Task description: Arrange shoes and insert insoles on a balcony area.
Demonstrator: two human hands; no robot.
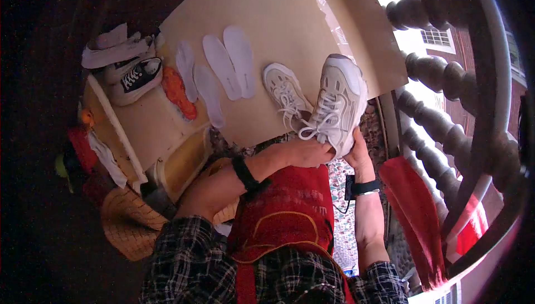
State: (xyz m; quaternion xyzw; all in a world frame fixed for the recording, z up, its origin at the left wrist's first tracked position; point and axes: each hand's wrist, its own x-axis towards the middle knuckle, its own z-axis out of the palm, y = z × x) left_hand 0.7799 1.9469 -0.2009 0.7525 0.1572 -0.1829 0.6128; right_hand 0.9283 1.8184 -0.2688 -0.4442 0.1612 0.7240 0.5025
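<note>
My left hand (312, 151) and my right hand (357, 150) both grip the heel end of a beige and white lace-up sneaker (343, 89). Its toe points away from me and its white laces are tied in a bow. Some fingers of both hands are hidden by the shoe. Just left of it a matching sneaker (284, 87) rests on the tan board (288, 20). Further left lie a pair of flat white insoles (239, 64), two more pale insoles (208, 95), and an orange insole (179, 91).
At the left are a black and white canvas sneaker (140, 79), folded white cloth (115, 49) and a wooden strip (117, 126). A straw hat (131, 224) sits lower down. To the right, a balustrade (439, 70) runs beside the board, with red cloth (413, 216) near it.
</note>
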